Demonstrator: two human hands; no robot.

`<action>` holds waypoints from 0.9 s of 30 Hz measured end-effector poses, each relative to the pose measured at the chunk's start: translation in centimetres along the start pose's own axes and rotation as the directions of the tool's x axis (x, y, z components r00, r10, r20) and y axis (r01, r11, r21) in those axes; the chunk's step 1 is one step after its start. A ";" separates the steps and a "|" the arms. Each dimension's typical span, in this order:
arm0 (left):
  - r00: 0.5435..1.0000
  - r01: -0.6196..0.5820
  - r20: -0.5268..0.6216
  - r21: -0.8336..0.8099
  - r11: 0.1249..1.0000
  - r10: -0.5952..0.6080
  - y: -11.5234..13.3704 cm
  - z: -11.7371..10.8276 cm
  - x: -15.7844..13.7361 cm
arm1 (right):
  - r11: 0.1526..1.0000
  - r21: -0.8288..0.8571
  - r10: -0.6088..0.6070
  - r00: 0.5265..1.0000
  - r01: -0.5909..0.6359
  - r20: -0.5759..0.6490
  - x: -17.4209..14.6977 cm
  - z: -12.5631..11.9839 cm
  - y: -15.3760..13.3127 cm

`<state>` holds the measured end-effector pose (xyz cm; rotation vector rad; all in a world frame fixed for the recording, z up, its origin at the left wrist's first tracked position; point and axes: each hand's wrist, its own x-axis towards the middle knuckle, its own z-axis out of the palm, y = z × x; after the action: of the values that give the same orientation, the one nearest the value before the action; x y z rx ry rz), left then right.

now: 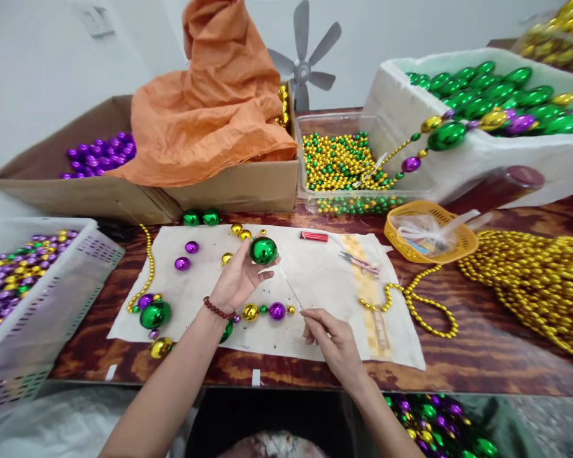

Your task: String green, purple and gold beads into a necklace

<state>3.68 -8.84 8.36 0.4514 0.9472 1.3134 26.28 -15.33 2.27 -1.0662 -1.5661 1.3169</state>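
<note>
My left hand (pixel 236 280), with a bracelet of dark beads at its wrist, holds a large shiny green ball bead (pixel 263 250) in its fingertips above the white cloth (pixel 334 292). A thin straight needle or stiff wire (pixel 291 287) slants down from the bead to my right hand (pixel 332 340), which pinches its lower end. Below, a strand with a purple ball (pixel 277 310) and a gold ball (pixel 251 312) lies on the cloth, partly hidden by my left wrist. More of a strand, with a green ball (pixel 155 314), lies to the left.
Loose purple beads (pixel 182 263), gold beads (pixel 226 259), a red item (pixel 314 236) and small snips (pixel 360 262) lie on the cloth. Around it stand cardboard boxes (pixel 229 187), a clear bin (pixel 363 194), a foam box (pixel 396 102), an orange basket (pixel 410 251) and a white crate (pixel 71 299).
</note>
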 end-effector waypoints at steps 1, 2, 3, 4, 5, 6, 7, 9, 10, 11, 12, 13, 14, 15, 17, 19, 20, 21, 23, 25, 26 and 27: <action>1.000 0.029 -0.001 -0.020 0.999 -0.029 -0.1 0.1 0.2 | 1.000 -0.001 -0.006 1.000 0.006 -0.010 -0.3 0.0 0.1; 0.999 0.051 -0.003 -0.030 0.998 -0.052 -0.2 0.2 0.4 | 1.000 -0.004 -0.010 1.000 0.010 -0.021 -0.5 -0.1 0.3; 0.998 0.068 -0.006 -0.037 0.997 -0.069 -0.3 0.3 0.5 | 1.000 -0.009 -0.012 0.999 0.011 -0.033 -0.7 -0.1 0.4; 0.996 0.082 -0.011 -0.044 0.996 -0.083 -0.3 0.4 0.7 | 1.000 -0.014 -0.012 0.999 0.012 -0.043 -0.9 -0.1 0.5; 0.995 0.098 -0.015 -0.052 0.994 -0.099 -0.3 0.5 0.8 | 1.000 -0.020 -0.012 0.999 0.011 -0.049 -1.0 -0.1 0.6; 0.993 0.113 -0.020 -0.063 0.992 -0.114 -0.4 0.6 0.8 | 1.000 -0.026 -0.013 0.999 0.012 -0.050 -1.2 -0.1 0.6; 0.992 0.125 -0.024 -0.076 0.989 -0.127 -0.4 0.7 0.9 | 0.999 -0.032 -0.016 0.999 0.014 -0.049 -1.2 0.0 0.6; 0.987 0.151 -0.031 -0.101 0.983 -0.155 -0.5 1.0 0.9 | 0.999 -0.042 -0.026 0.998 0.024 -0.049 -1.3 0.0 0.5; 0.985 0.162 -0.033 -0.112 0.980 -0.167 -0.6 1.2 0.8 | 0.999 -0.045 -0.030 0.998 0.028 -0.051 -1.3 0.0 0.5; 0.984 0.170 -0.033 -0.120 0.978 -0.175 -0.6 1.3 0.8 | 0.998 -0.048 -0.031 0.998 0.029 -0.053 -1.2 0.0 0.4; 0.983 0.173 -0.032 -0.125 0.977 -0.179 -0.7 1.4 0.8 | 0.998 -0.051 -0.032 0.998 0.029 -0.054 -1.1 0.0 0.4; 0.984 0.173 -0.029 -0.127 0.977 -0.178 -0.7 1.5 0.8 | 0.998 -0.054 -0.032 0.998 0.029 -0.054 -1.0 0.0 0.4; 0.984 0.171 -0.026 -0.128 0.977 -0.176 -0.7 1.6 0.8 | 0.998 -0.058 -0.031 0.998 0.028 -0.052 -1.0 0.0 0.3; 0.985 0.168 -0.025 -0.128 0.977 -0.172 -0.7 1.6 0.7 | 0.998 -0.062 -0.031 0.998 0.028 -0.048 -0.9 0.0 0.3; 0.985 0.163 -0.027 -0.132 0.978 -0.168 -0.7 1.6 0.7 | 0.997 -0.067 -0.031 0.998 0.028 -0.048 -0.8 0.0 0.3; 0.985 0.161 -0.034 -0.141 0.977 -0.167 -0.7 1.6 0.7 | 0.998 -0.065 -0.028 0.998 0.025 -0.054 -0.9 0.1 0.3; 0.985 0.160 -0.036 -0.145 0.976 -0.167 -0.7 1.6 0.7 | 0.998 -0.061 -0.027 0.998 0.024 -0.057 -0.9 0.1 0.4; 0.985 0.159 -0.036 -0.147 0.976 -0.166 -0.7 1.6 0.6 | 0.998 -0.056 -0.025 0.998 0.022 -0.061 -0.9 0.2 0.4; 0.987 0.150 -0.029 -0.146 0.978 -0.156 -0.7 1.6 0.6 | 0.999 -0.042 -0.020 0.998 0.018 -0.066 -1.0 0.3 0.5; 0.990 0.137 -0.015 -0.143 0.980 -0.140 -0.8 1.6 0.6 | 0.999 -0.035 -0.013 0.998 0.011 -0.064 -1.1 0.4 0.6; 0.991 0.130 -0.010 -0.142 0.981 -0.133 -0.8 1.6 0.6 | 0.999 -0.035 -0.010 0.998 0.007 -0.062 -1.1 0.5 0.6; 0.992 0.126 -0.006 -0.142 0.982 -0.128 -0.8 1.6 0.6 | 0.999 -0.038 -0.007 0.998 0.005 -0.059 -1.1 0.5 0.7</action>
<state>5.39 -8.16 8.43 0.2674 0.8740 1.2597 26.25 -16.46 1.48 -1.1133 -1.5540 1.2452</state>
